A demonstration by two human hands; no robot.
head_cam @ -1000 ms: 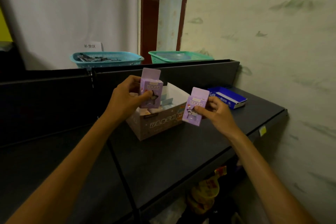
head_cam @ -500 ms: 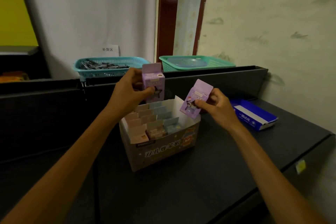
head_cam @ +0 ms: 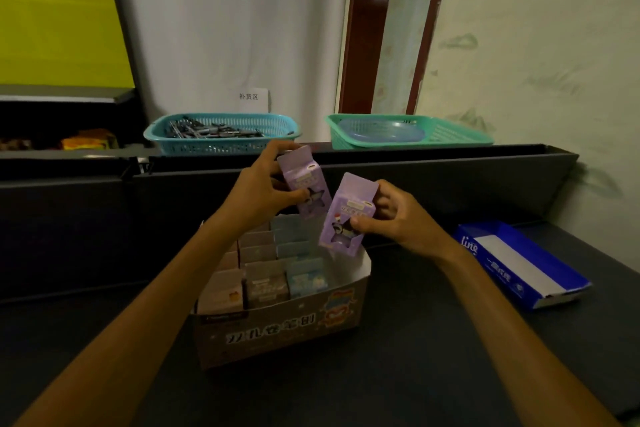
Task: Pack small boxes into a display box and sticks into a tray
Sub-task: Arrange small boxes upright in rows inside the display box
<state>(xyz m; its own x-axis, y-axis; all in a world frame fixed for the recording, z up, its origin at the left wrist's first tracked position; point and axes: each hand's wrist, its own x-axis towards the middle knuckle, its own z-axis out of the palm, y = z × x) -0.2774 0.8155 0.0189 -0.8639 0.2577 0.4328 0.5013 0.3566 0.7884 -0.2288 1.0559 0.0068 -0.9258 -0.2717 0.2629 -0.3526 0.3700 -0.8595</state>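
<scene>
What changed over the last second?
Right hand has lowered its purple carton to the brown cardboard display box's empty right column. Left hand still holds the other purple carton above the back rows. Display box unmoved; neither grip has changed.

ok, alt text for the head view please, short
Each hand holds a purple box above a partly filled display box: left hand the rear box, right hand the front box. Two baskets sit behind, a blue carton right.

White wall label (head_cam: 254, 97) above the blue basket reads "补货区". Blue tissue box (head_cam: 519, 262) on the counter shows "line". Display box (head_cam: 277, 329) front print is too blurred to read.
</scene>
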